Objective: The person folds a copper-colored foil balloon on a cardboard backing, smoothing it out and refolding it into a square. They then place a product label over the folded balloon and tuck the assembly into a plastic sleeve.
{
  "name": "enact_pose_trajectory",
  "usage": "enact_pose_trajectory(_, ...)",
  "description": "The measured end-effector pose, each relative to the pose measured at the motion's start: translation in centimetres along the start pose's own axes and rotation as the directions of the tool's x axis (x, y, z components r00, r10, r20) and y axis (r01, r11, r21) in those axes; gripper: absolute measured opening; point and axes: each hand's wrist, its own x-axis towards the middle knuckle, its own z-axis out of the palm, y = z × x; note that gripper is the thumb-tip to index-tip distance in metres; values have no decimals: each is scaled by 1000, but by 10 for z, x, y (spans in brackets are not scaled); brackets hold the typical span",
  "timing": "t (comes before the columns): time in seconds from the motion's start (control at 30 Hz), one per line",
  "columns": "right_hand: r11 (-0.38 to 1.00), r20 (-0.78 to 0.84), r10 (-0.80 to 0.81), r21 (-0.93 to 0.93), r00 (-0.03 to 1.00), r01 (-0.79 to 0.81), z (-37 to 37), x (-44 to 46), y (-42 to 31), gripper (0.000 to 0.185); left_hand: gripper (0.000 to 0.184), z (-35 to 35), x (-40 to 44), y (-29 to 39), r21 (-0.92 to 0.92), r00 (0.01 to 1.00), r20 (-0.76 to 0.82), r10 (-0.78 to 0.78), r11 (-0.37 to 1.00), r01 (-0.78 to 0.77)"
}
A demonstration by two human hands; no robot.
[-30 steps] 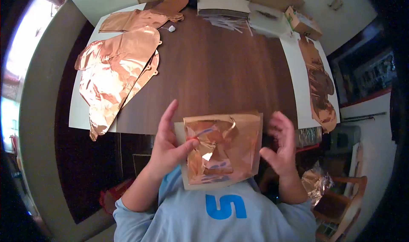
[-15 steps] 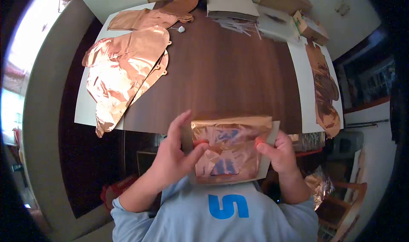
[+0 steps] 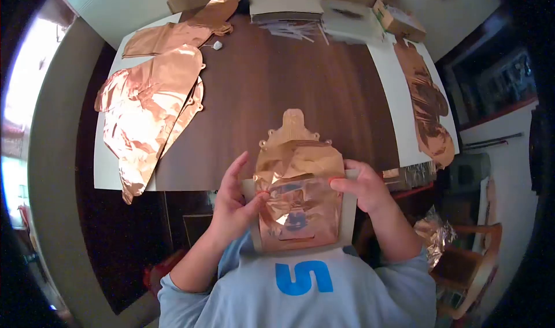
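Observation:
A copper-coloured foil balloon [image 3: 298,212] lies over a flat grey board [image 3: 348,218] in front of my shirt. Its narrow tail and small tabs stick out beyond the board's far edge, over the table. My left hand [image 3: 232,201] is at the left edge, thumb pressing the foil and forefinger raised away. At the right edge my right hand [image 3: 365,188] grips board and foil, thumb on top and fingers partly hidden behind. Both thumb tips have orange-red covers.
On the brown table [image 3: 289,79] large copper foil balloons [image 3: 144,108] lie at left, and more foil [image 3: 425,102] at right. A white box [image 3: 285,4], white strips [image 3: 292,30] and a small carton [image 3: 399,20] sit at the back. A wooden chair [image 3: 477,264] stands at right.
The foil has been spread forward, so its tail and tabs now show past the board's far edge. Both hands still hold the sides. The view has shifted slightly.

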Motion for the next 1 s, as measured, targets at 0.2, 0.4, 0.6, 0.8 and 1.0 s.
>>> enact_pose_trajectory(0.2,999,-43,9,-43,999,-11,-1,7,-3,18,79,-4,6,18,14,999,49,15,1000,-16)
enact_pose_trajectory(0.4,985,-89,-6,-172,996,-9,-4,-3,-1,22,44,-7,0,15,118,990,49,134,983,-139)
enact_pose_trajectory(0.6,917,-218,-372,-237,902,320,33,-32,-15,32,17,-9,-10,31,228,995,70,68,970,-83)
enact_pose_trajectory(0.8,522,192,-504,-709,842,474,10,-44,-24,25,18,-9,-17,36,303,996,94,9,952,-37)
enact_pose_trajectory(1.0,480,250,-389,-766,887,427,10,-58,-41,26,29,-9,-24,69,475,972,231,-46,877,-72)
